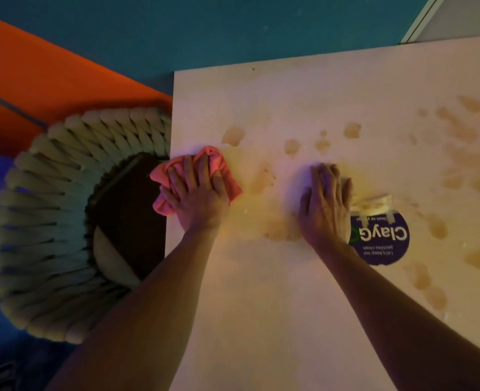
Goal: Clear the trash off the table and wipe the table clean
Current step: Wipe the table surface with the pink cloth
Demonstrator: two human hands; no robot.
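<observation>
A pale table (289, 306) carries several brownish stains, the nearest ones (233, 136) just beyond my hands. My left hand (197, 193) presses flat on a crumpled pink cloth (213, 156) at the table's left edge; part of the cloth hangs past that edge. My right hand (324, 204) lies on the tabletop with fingers together, covering a pale scrap (371, 203) that sticks out to its right. I cannot tell whether the fingers grip the scrap.
A round purple sticker (385, 241) with white lettering lies on the table right of my right hand. A woven cream basket (44, 221) with a dark inside stands on the floor against the table's left edge. More stains spread over the right side.
</observation>
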